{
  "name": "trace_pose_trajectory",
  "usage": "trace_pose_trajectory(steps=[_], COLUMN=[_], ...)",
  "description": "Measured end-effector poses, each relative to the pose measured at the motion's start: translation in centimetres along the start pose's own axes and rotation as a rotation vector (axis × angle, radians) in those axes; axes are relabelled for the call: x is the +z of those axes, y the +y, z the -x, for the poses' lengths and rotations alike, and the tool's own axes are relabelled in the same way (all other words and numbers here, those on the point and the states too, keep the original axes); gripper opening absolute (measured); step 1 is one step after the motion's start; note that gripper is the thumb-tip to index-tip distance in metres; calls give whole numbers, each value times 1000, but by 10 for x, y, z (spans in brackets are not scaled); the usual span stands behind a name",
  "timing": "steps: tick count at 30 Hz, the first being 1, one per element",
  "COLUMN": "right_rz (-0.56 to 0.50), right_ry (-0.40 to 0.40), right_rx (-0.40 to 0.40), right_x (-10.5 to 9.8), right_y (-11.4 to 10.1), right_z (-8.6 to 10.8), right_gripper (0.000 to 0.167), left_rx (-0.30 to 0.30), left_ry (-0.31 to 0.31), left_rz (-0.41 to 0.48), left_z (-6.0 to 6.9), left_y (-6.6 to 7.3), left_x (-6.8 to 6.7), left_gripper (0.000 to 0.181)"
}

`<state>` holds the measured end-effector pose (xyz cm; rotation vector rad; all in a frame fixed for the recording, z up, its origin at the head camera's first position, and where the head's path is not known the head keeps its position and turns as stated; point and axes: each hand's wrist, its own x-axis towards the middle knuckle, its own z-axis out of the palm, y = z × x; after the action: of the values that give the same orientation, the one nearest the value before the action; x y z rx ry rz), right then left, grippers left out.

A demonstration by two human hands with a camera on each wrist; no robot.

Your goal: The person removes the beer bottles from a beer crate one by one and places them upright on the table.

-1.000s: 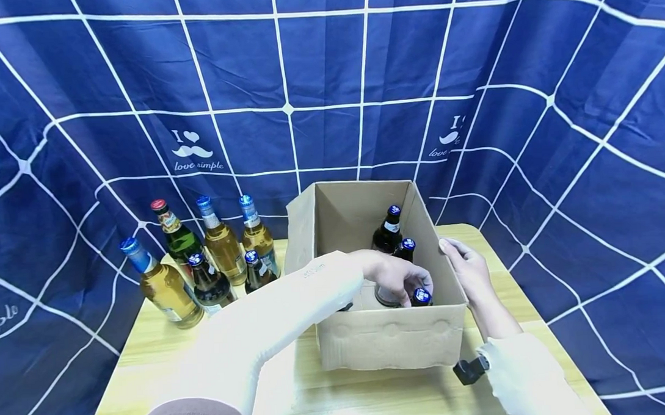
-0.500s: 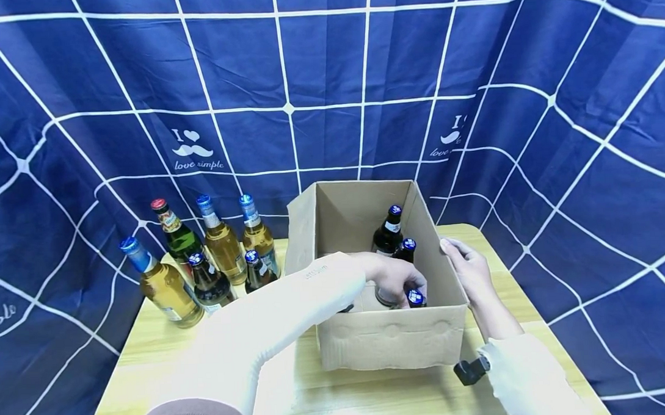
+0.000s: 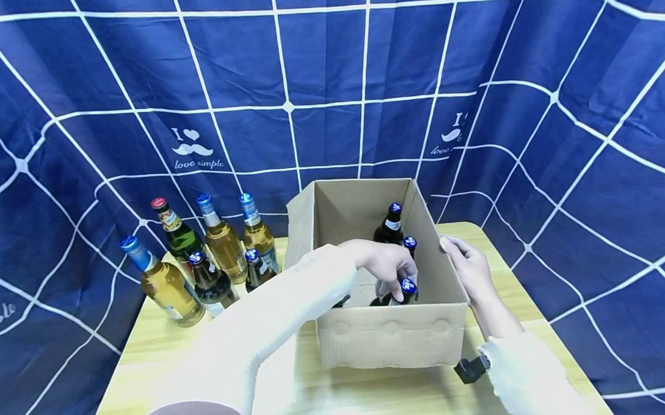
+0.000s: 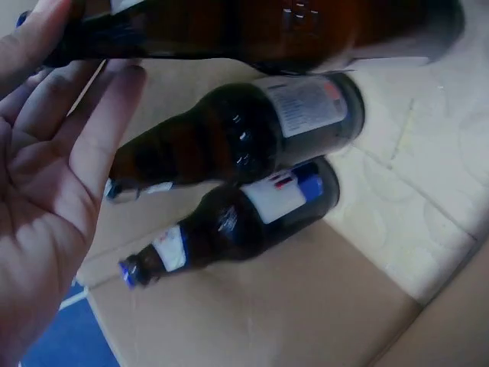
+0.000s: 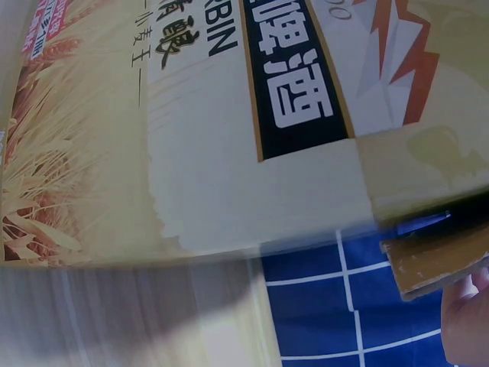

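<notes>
Step in hand: we judge it's the handling of one held btl (image 4: 252,32) inside the cardboard box (image 3: 392,337); set-down or lift-out, we can't tell.
Left hand (image 3: 388,265): reaches in over the box's near-left corner, thumb & fingers closed round the btl's neck.
Held btl: dark glass, blue cap, at the box's near right; can't tell if its base touches the box floor.
Right hand (image 3: 471,270): outside the box's right wall, fingertips at the rim; finger curl part hidden, so we can't say how closed. Prob. steadying.
Next move: calls for, we'd say, a firm neck grip w/ the box kept steady.
In the way: middle btl (image 3: 409,242) & far btl (image 3: 388,231), upright by the right wall; knock risk, as is the near wall.
Counter (image 3: 140,367), left: 3 amber btls (image 3: 224,245), 1 green btl (image 3: 182,240), 2 dark btls (image 3: 210,284), the right one part hidden by the sleeve (image 3: 249,345).
Bkgd: blue curtain (image 3: 327,61) w/ white grid.
</notes>
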<state>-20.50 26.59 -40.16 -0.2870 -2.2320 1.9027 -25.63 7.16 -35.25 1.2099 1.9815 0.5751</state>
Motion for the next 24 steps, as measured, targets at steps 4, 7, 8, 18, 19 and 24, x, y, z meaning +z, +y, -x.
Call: trace_pose_trajectory(steps=[4, 7, 8, 18, 19, 24], right_rz=[22, 21, 15, -18, -14, 6], right_ry=[18, 14, 13, 3, 5, 6], right_rx=[13, 24, 28, 23, 21, 20], right_x=[0, 0, 0, 3, 2, 0], right_y=[-1, -1, -1, 0, 0, -1], right_z=[-1, -1, -1, -1, -1, -1], right_gripper=[21, 19, 15, 4, 4, 11], left_rx=[41, 96, 111, 345, 356, 384], left_ry=[47, 116, 150, 509, 561, 875], left_rz=[1, 8, 11, 54, 76, 174], left_z=[13, 25, 30, 81, 86, 115], left_y=[-1, 0, 1, 22, 25, 42], left_x=[-12, -20, -22, -50, -52, -60], left_gripper=[24, 28, 31, 25, 24, 23])
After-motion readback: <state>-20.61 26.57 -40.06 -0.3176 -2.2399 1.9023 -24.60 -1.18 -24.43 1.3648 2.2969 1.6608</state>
